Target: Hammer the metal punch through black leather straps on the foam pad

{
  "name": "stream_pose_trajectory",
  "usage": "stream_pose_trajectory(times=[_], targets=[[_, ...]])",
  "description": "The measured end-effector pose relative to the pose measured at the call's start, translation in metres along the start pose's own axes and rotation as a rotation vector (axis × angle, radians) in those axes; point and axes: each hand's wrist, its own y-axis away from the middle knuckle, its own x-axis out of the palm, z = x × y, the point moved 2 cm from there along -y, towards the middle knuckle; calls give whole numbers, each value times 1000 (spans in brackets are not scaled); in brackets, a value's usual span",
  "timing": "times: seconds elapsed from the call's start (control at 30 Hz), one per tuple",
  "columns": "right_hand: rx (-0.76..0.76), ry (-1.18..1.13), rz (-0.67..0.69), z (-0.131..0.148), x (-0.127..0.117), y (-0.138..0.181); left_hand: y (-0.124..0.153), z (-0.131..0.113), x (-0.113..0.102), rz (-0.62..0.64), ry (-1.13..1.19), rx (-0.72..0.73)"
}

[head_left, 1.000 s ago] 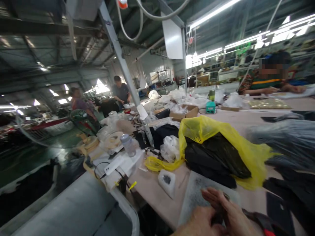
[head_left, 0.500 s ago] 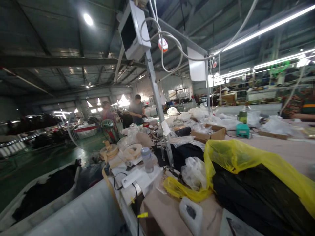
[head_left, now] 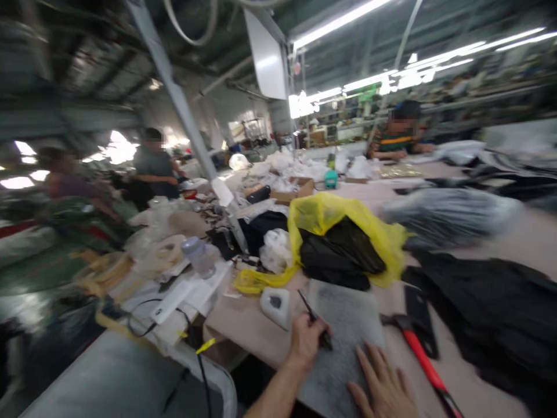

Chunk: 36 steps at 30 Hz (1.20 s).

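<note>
My left hand (head_left: 307, 339) is closed around a slim black pen-like tool (head_left: 308, 305), whose thin end points up and away; its exact kind is blurred. Beneath it lies a flat grey board (head_left: 348, 305) on the pinkish table cover. My right hand (head_left: 385, 383) rests on the lower right part of that board, fingers spread and holding nothing. To its right is a hammer (head_left: 420, 351) with a red handle, beside a flat black object (head_left: 420, 319). A white block-like container with a dark patch (head_left: 276, 307) sits left of the board.
Behind the board lies a yellow plastic bag (head_left: 322, 209) with black material inside. Black fabric (head_left: 491, 313) spreads at right. A plastic bottle (head_left: 199, 256), tape rolls (head_left: 169, 249) and a metal post (head_left: 187, 116) stand left. A co-worker (head_left: 395, 136) sits across the table.
My view has swung right and down. Both hands, the pen-like tool, the hammer and most of the grey board have come into sight, along with the co-worker's upper body.
</note>
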Motion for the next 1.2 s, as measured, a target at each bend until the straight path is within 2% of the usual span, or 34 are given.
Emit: stream_pose_trajectory(times=[0.07,0.17,0.23,0.47,0.63,0.77,0.87,0.97,1.0,1.1,1.2], targets=[[14,24,79,6,-10,12,-7,7,-2,20,3,-13],[28,-1,150,13,-23,5,-22,16,-6,65,-20,-48],[22,-31,175,14,-30,-1,-28,18,-10,75,-25,-20],[14,-109,218,15,-40,-1,-28,17,-31,33,-178,156],[28,-121,240,11,-44,-4,-29,30,-33,-30,-167,162],[-16,-123,231,6,-50,-2,-28,37,-29,-41,-149,168],[-26,-137,105,-8,-61,-12,-28,39,-29,-56,-163,174],[110,-127,-126,-41,-82,-48,-29,40,-30,-73,-155,157],[167,-110,-158,-54,-89,-64,-30,40,-29,-74,-143,148],[235,-29,-18,-86,-95,-109,-29,39,-28,-74,-119,138],[188,-9,91,-101,-87,-124,-25,35,-27,-80,-131,149]])
